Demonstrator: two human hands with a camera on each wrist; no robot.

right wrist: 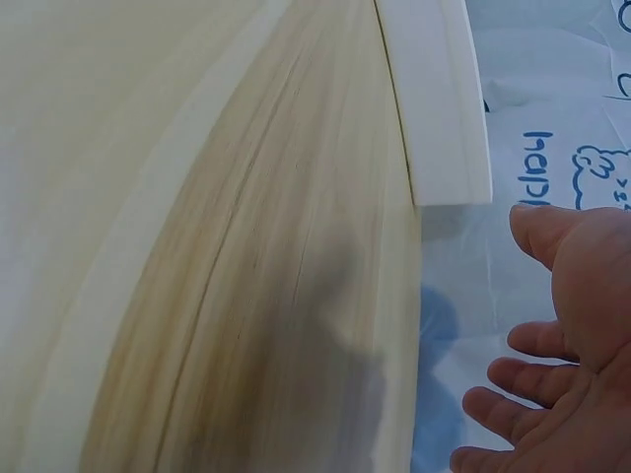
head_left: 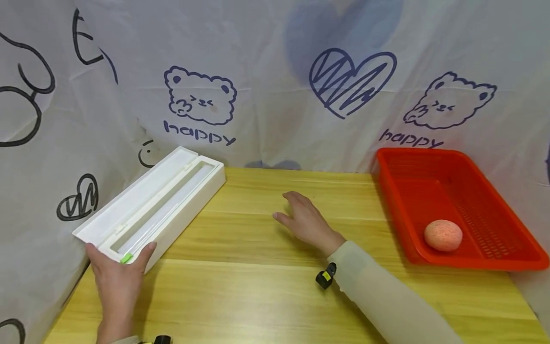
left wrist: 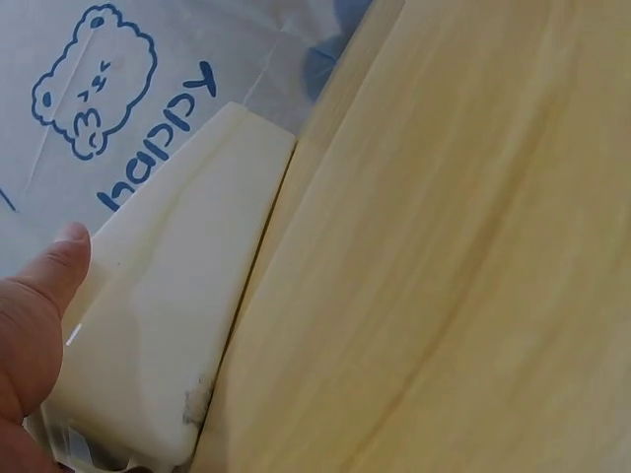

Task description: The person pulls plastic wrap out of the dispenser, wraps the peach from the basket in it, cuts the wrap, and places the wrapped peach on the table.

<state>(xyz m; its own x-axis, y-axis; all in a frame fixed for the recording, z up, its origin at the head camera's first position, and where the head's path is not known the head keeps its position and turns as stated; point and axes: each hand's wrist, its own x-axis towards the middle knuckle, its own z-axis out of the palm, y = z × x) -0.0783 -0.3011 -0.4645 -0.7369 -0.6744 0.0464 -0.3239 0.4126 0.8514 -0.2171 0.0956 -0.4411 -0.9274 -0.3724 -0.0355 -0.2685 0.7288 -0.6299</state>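
Observation:
A long white box (head_left: 189,210) with a raised lid (head_left: 137,191) lies slanted at the left of the table, a clear strip and a green tab (head_left: 126,258) along its top. The left hand (head_left: 118,282) grips its near end, thumb on the right side and fingers at the left. In the left wrist view the thumb of that hand (left wrist: 35,325) lies against the white box (left wrist: 187,266). Over the middle of the table the right hand (head_left: 307,222) hovers with fingers spread, holding nothing; the right wrist view shows this hand (right wrist: 582,325) apart from the box (right wrist: 439,108).
On the right of the wooden table (head_left: 258,296) stands a red plastic basket (head_left: 397,224), with a round pinkish-orange object (head_left: 443,235) inside near its front. A pale cloth (head_left: 266,95) with bear and heart drawings hangs behind the table and along the left side.

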